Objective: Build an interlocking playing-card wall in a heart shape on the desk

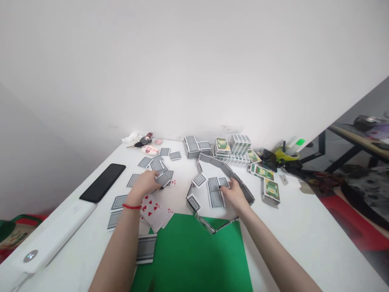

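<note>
My left hand [147,183], with a red cord at its wrist, is closed on grey-backed playing cards [165,177] above the scattered cards on the left. Below it lies a fan of face-up red cards [154,210]. My right hand [235,194] reaches inside a ring of grey cards standing on edge [226,169]. Its thumb and fingers pinch at a small grey-backed card [224,182]. Beside that card, a larger grey card panel [215,194] lies flat within the ring. The fingertips partly cover the cards they touch.
A green sheet [194,255] lies in front. On the left are a black phone [103,182] and a long white device [60,237]. Card-built boxes [193,148] and stacked green-and-white card packs [240,144] stand at the back, with another pack [270,190] at the right.
</note>
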Demonstrator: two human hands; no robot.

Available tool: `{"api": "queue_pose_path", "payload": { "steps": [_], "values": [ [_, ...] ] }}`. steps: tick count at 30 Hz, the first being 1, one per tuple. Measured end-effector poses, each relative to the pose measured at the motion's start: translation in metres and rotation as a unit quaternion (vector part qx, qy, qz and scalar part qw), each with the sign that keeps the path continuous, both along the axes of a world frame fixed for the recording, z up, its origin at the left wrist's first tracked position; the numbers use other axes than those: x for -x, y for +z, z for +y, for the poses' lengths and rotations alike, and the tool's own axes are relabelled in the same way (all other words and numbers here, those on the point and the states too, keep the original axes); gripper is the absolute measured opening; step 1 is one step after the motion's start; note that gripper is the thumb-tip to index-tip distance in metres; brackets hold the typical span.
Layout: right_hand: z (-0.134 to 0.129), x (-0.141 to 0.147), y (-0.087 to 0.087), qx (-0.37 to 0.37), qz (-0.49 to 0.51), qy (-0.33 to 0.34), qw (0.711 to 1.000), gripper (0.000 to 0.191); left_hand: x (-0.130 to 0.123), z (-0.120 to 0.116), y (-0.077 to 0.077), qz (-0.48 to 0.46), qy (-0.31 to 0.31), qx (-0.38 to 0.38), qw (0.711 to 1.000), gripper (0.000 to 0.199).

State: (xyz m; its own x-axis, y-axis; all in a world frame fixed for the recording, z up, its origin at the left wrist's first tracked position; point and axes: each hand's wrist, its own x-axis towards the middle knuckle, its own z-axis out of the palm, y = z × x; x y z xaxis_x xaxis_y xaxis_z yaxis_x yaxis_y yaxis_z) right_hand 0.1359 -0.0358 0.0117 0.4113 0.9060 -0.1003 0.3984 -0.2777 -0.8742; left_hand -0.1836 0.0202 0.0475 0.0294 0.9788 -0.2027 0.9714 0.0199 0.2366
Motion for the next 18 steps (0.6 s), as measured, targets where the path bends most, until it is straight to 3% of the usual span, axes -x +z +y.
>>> {"api": "queue_pose_path", "payload": {
  "steps": [3,6,9,12,18],
  "values": [
    [-0.003,0.002,0.007,-0.001,-0.026,-0.005,1.0,0.068,0.002,-0.002,0.005,-0.014,-0.001,-0.001,1.0,0.048],
    [-0.008,0.004,0.011,-0.057,-0.042,0.006,0.997,0.067,0.008,-0.012,0.018,0.016,0.037,0.001,0.999,0.05],
    [-0.011,0.005,0.013,-0.101,-0.027,0.025,0.994,0.06,0.014,-0.023,0.03,0.067,0.068,0.1,0.99,0.042],
    [-0.012,0.006,0.017,-0.103,-0.002,0.036,0.994,0.051,0.013,-0.027,0.032,0.067,0.077,0.184,0.978,0.032],
    [-0.016,0.011,0.022,-0.082,0.033,0.068,0.994,0.039,-0.001,-0.016,0.023,0.014,-0.009,0.135,0.991,0.025]
  ]
}}
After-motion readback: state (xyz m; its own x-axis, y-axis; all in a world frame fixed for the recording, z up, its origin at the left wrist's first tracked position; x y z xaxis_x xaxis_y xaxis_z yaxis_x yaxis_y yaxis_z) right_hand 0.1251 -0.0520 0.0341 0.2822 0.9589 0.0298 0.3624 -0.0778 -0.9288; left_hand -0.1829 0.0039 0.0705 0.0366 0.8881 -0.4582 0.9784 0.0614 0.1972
